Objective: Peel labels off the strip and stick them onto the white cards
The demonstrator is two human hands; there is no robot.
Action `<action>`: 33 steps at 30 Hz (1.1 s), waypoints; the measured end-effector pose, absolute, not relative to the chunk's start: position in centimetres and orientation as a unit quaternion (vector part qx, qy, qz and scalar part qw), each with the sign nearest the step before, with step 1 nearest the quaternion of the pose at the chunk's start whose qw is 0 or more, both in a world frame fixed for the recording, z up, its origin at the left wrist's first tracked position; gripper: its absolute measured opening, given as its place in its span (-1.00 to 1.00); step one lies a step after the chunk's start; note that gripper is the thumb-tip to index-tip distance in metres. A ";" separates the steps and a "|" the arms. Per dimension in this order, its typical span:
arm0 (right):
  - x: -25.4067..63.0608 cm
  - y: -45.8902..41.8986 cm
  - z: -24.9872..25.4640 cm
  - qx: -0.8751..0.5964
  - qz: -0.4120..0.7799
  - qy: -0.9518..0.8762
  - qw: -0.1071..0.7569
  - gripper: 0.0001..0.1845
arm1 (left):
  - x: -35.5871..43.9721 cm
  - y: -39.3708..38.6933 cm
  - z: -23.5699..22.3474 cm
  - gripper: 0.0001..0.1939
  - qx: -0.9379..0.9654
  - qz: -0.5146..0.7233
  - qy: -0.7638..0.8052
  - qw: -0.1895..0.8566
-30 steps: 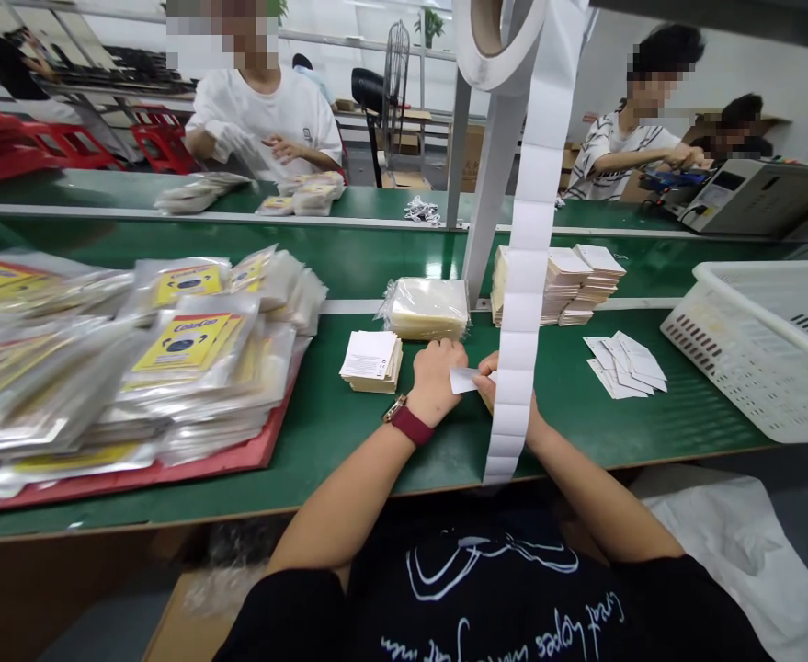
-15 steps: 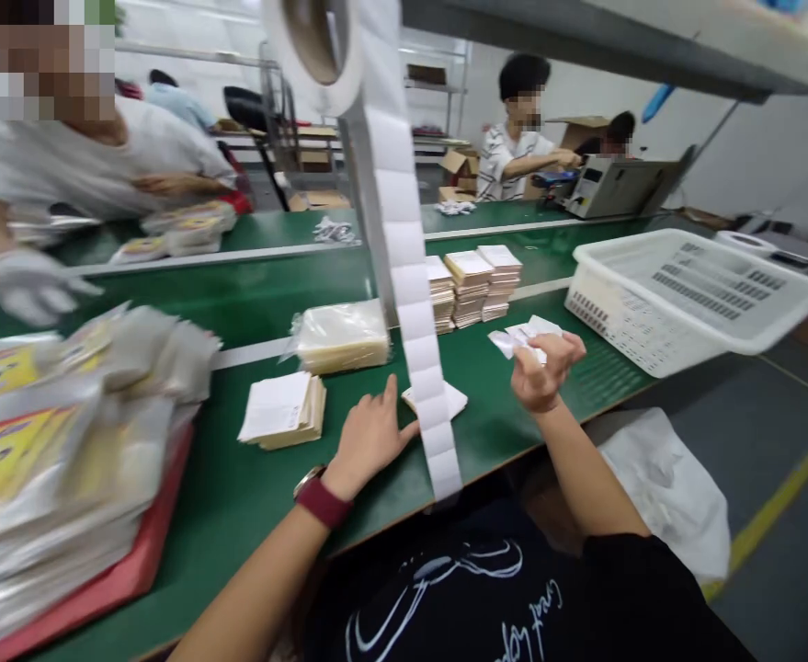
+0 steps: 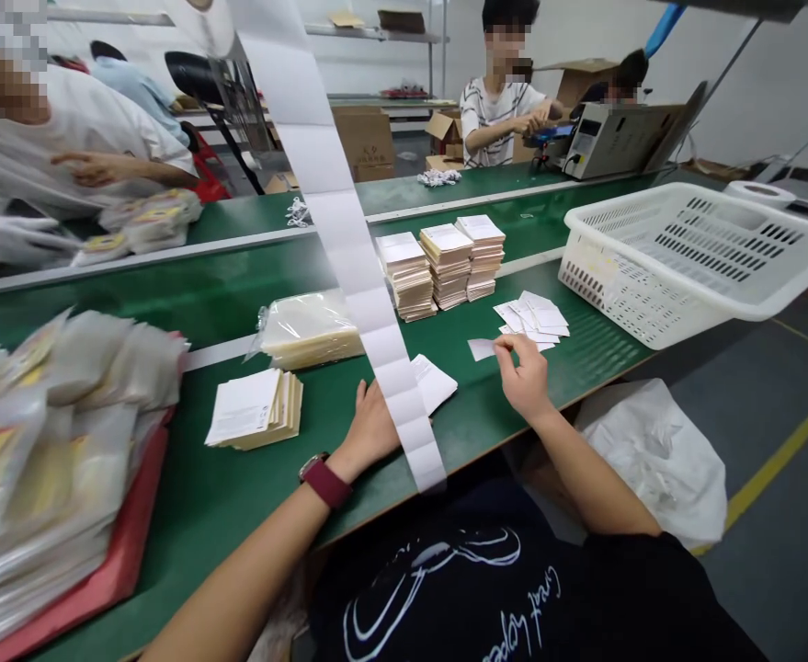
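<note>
Pinching a small white card (image 3: 481,349), the right hand (image 3: 524,375) sits just below loose cards (image 3: 531,317); the left hand (image 3: 374,428) lies open on the table (image 3: 189,496), partly hidden behind a hanging label strip (image 3: 382,345).

This is a factory packing workshop: long green conveyor benches (image 3: 155,308) run across the floor, with a person in a white T-shirt (image 3: 51,147) working at ten o'clock and another in a striped shirt (image 3: 490,124) at one o'clock. Cardboard cartons (image 3: 363,142) stand at twelve o'clock, a benchtop machine (image 3: 614,140) at one o'clock, and a perforated white plastic crate (image 3: 624,294) at two o'clock.
</note>
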State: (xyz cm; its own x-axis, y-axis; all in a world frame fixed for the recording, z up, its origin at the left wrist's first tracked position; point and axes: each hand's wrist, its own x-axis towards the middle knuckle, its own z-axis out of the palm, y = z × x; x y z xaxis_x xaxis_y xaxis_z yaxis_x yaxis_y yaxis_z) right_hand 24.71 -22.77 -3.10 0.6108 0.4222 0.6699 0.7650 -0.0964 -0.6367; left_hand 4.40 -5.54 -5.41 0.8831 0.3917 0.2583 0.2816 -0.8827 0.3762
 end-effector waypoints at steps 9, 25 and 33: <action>21.7 -19.5 -3.8 -0.757 0.149 -0.350 0.531 -0.91 | 4.1 -6.2 -4.5 -0.42 0.947 0.288 0.052 0.128; 21.3 -18.8 -3.3 -0.809 0.158 -0.398 0.402 -0.89 | 3.0 -7.6 -5.1 -0.58 0.967 0.238 -0.040 0.081; 21.3 -18.6 -3.3 -0.823 0.133 -0.424 0.355 -0.86 | 3.0 -7.7 -5.6 -0.41 0.972 0.224 -0.038 0.059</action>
State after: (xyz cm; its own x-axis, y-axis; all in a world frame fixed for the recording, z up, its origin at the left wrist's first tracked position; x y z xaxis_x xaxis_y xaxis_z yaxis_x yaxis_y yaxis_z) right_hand 21.31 -18.62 -3.26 0.6051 0.7918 0.0829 0.6037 -0.3885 -0.6962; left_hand 3.02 -7.66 -5.63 0.8965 -0.0475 0.4404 -0.1006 -0.9901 0.0979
